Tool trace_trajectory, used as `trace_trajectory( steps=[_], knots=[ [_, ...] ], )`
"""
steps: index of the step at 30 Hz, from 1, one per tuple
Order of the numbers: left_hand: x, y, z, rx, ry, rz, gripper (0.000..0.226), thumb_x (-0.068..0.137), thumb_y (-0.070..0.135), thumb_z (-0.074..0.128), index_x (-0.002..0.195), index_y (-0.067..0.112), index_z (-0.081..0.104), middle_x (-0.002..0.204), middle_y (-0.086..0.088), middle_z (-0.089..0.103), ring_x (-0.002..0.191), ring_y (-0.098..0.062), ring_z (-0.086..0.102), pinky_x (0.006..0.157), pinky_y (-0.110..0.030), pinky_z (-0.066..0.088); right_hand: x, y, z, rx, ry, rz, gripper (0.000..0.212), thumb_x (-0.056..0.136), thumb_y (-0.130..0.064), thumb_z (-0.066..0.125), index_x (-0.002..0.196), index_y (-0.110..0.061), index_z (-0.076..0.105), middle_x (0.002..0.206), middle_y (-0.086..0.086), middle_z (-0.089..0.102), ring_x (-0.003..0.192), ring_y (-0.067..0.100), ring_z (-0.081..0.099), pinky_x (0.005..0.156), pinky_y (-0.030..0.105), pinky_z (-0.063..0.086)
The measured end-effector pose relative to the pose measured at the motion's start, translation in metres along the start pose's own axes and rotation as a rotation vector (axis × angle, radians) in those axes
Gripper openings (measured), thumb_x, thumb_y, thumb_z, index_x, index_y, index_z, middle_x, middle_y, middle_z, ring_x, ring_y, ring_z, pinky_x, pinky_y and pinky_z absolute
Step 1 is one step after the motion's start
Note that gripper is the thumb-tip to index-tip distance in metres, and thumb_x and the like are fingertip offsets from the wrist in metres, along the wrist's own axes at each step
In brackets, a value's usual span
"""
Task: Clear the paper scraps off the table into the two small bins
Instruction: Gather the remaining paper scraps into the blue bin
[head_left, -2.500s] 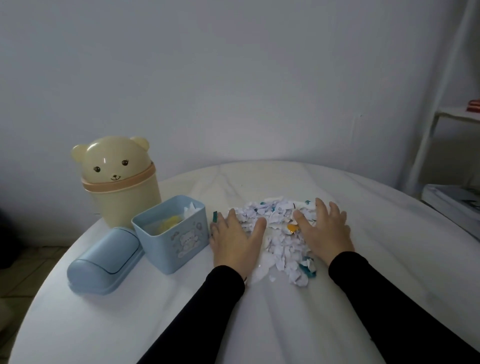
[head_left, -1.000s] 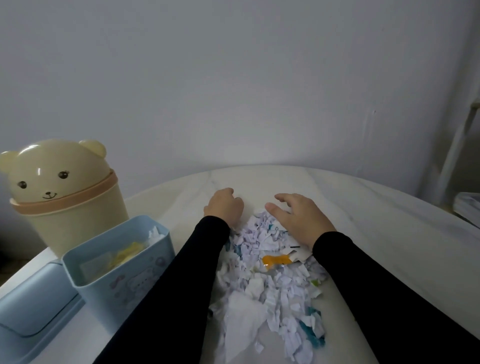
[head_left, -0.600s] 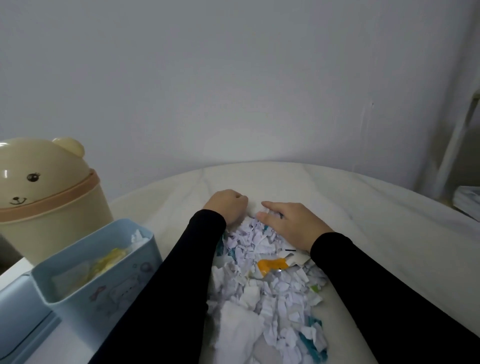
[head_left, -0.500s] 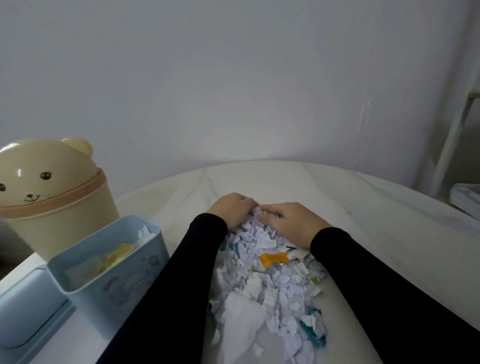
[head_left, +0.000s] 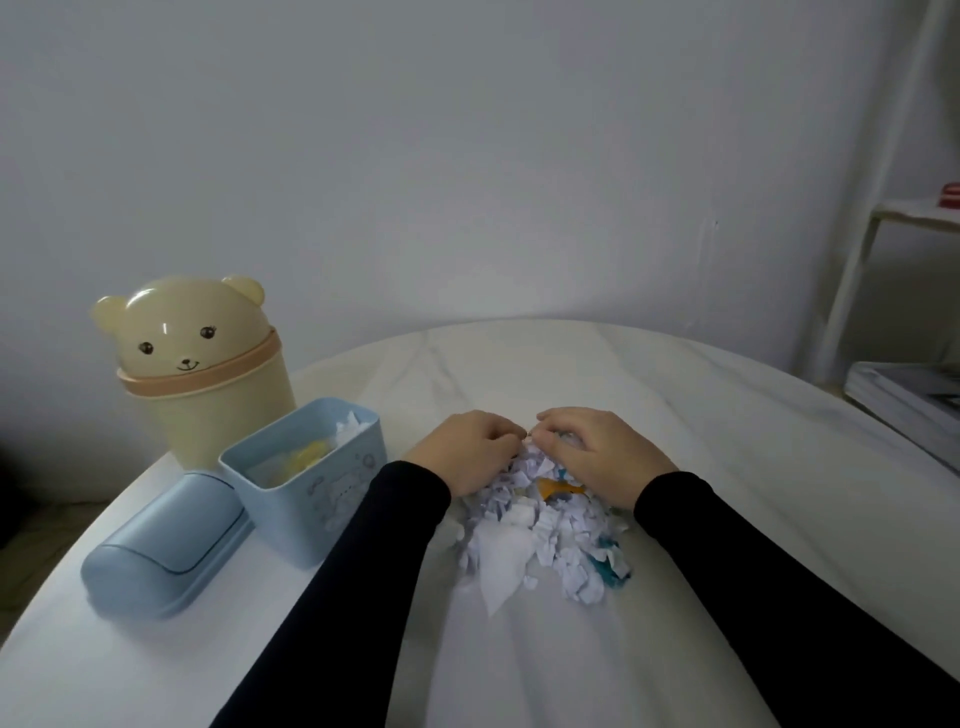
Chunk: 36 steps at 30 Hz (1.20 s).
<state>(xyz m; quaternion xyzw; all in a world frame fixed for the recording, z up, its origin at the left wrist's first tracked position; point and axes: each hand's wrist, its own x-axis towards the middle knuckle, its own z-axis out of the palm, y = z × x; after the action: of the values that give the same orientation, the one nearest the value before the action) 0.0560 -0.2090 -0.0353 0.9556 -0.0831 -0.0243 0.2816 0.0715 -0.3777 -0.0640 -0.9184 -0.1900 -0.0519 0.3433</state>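
Note:
A pile of torn paper scraps (head_left: 540, 535), mostly white with orange and teal bits, lies on the round white table (head_left: 727, 493). My left hand (head_left: 465, 449) and my right hand (head_left: 597, 449) sit side by side at the pile's far end, fingers curled into the scraps and fingertips nearly meeting. To the left stands an open blue bin (head_left: 306, 478) holding some white and yellow paper. Behind it is a beige bear-shaped bin (head_left: 202, 369) with its domed lid on.
The blue bin's lid (head_left: 166, 551) lies on the table at the left edge, touching the bin. A white shelf frame (head_left: 878, 218) and a stack of papers (head_left: 909, 405) stand beyond the table at the right. A plain wall is behind.
My hands went from flat at the pile's sides to its far end, then closed together with fingers curling into the scraps. The pile has been drawn nearer to me.

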Motion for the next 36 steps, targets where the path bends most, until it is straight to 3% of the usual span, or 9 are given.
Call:
trace_trajectory(
  steps=[3,6,10,16,19,23,27,31,36],
  knots=[
    [-0.021,0.001,0.001,0.036,0.103,0.066,0.036,0.091,0.048,0.048,0.113,0.028,0.067,0.113,0.004,0.068,0.107,-0.014,0.060,0.094,-0.031,0.046,-0.016,-0.003,-0.002,-0.111,0.085,0.007,0.033,0.091,-0.049,0.046,0.109,-0.028,0.064,0.119,-0.012,0.060,0.113,0.012,0.055,0.097,0.034,0.043],
    [-0.041,-0.005,0.011,0.250,0.092,0.120,0.077,0.073,0.080,0.044,0.134,0.033,0.049,0.141,0.011,0.048,0.129,-0.011,0.043,0.110,-0.042,0.029,-0.030,-0.004,-0.003,-0.220,-0.040,0.120,0.054,0.090,-0.059,0.041,0.137,-0.033,0.043,0.148,-0.007,0.035,0.138,0.014,0.030,0.112,0.040,0.028],
    [-0.056,-0.017,0.030,0.277,0.073,0.150,0.097,0.063,0.080,0.056,0.145,0.038,0.025,0.156,0.013,0.018,0.144,-0.009,0.016,0.116,-0.042,0.018,-0.039,-0.011,0.014,-0.286,-0.117,0.133,0.068,0.087,-0.068,0.036,0.147,-0.041,0.020,0.158,-0.005,0.009,0.146,0.017,0.008,0.115,0.048,0.014],
    [-0.045,-0.026,0.039,0.167,0.259,0.215,0.057,0.081,0.052,0.059,0.131,0.027,0.049,0.134,0.010,0.047,0.125,-0.012,0.042,0.102,-0.025,0.034,-0.032,-0.017,0.023,-0.377,0.080,-0.030,0.089,0.066,-0.082,0.011,0.147,-0.046,0.011,0.158,-0.008,0.006,0.146,0.020,0.003,0.114,0.054,0.009],
    [-0.040,-0.031,0.041,0.189,0.235,0.198,0.051,0.084,0.049,0.058,0.131,0.030,0.048,0.130,0.010,0.049,0.122,-0.013,0.041,0.101,-0.028,0.031,-0.031,-0.011,0.027,-0.327,-0.034,-0.023,0.092,0.060,-0.085,0.010,0.142,-0.047,0.028,0.156,-0.011,0.015,0.146,0.018,0.008,0.115,0.048,0.017],
    [-0.036,-0.036,0.041,0.144,0.201,0.182,0.044,0.091,0.044,0.053,0.130,0.023,0.048,0.127,0.004,0.049,0.118,-0.018,0.041,0.101,-0.029,0.033,-0.029,-0.006,0.030,-0.308,0.027,-0.036,0.071,0.064,-0.083,0.012,0.096,-0.036,0.054,0.103,-0.015,0.051,0.115,0.012,0.048,0.090,0.031,0.035],
    [-0.035,-0.040,0.037,0.077,0.205,0.157,0.040,0.093,0.041,0.053,0.123,0.015,0.053,0.112,0.000,0.052,0.109,-0.017,0.046,0.088,-0.020,0.033,-0.027,-0.004,0.026,-0.427,0.047,-0.016,0.079,0.069,-0.080,0.010,0.102,-0.025,0.056,0.101,-0.006,0.053,0.102,0.019,0.049,0.085,0.033,0.038],
    [-0.037,-0.041,0.032,-0.057,0.256,0.137,0.024,0.094,0.031,0.054,0.111,0.015,0.058,0.098,0.003,0.053,0.100,-0.016,0.052,0.074,-0.015,0.028,-0.027,-0.001,0.025,-0.435,0.118,-0.022,0.044,0.092,-0.059,0.038,0.101,-0.020,0.056,0.100,-0.001,0.054,0.095,0.022,0.050,0.078,0.032,0.040],
    [-0.040,-0.038,0.029,-0.143,0.345,0.142,0.026,0.095,0.027,0.053,0.116,0.013,0.057,0.105,-0.001,0.057,0.095,-0.010,0.048,0.074,-0.015,0.029,-0.027,-0.001,0.023,-0.408,0.211,-0.026,0.029,0.095,-0.044,0.041,0.087,-0.017,0.049,0.086,-0.001,0.048,0.081,0.018,0.047,0.066,0.027,0.034]
  ],
)
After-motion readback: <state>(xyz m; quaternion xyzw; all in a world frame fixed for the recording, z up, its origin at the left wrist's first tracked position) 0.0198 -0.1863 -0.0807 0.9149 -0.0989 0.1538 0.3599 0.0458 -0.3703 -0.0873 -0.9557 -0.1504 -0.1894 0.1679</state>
